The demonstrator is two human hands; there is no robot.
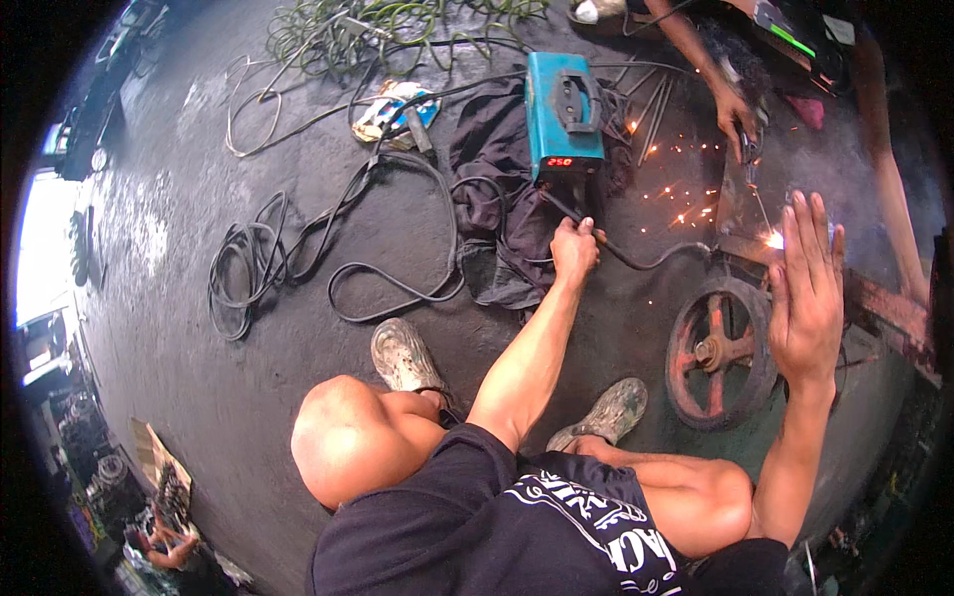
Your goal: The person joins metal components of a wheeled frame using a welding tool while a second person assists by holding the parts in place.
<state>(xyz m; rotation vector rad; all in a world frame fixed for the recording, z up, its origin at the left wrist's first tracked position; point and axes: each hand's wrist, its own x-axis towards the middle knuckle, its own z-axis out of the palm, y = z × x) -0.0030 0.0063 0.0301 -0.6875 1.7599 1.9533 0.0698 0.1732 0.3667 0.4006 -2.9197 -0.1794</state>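
Note:
My left hand (576, 248) is closed around a black cable (646, 265) just in front of a teal welding machine (564, 104) with a lit red display. From my grip the cable bends right toward a rusty metal frame. My right hand (810, 283) is raised upright, fingers stretched out and palm flat, holding nothing, beside the bright welding arc (774, 239). Beyond it, another person's hand (733, 114) grips an electrode holder (749, 149), its thin rod reaching down to the arc. Sparks fly left from there. Part of the work is hidden behind my right hand.
A red spoked wheel (717, 350) with a dark tyre stands below the metal frame (884, 316). Dark cloth (487, 149) lies under the machine. Black cable (248, 263) and a green hose (328, 35) lie coiled on the floor. A hammer (417, 129) rests near several metal rods (656, 114).

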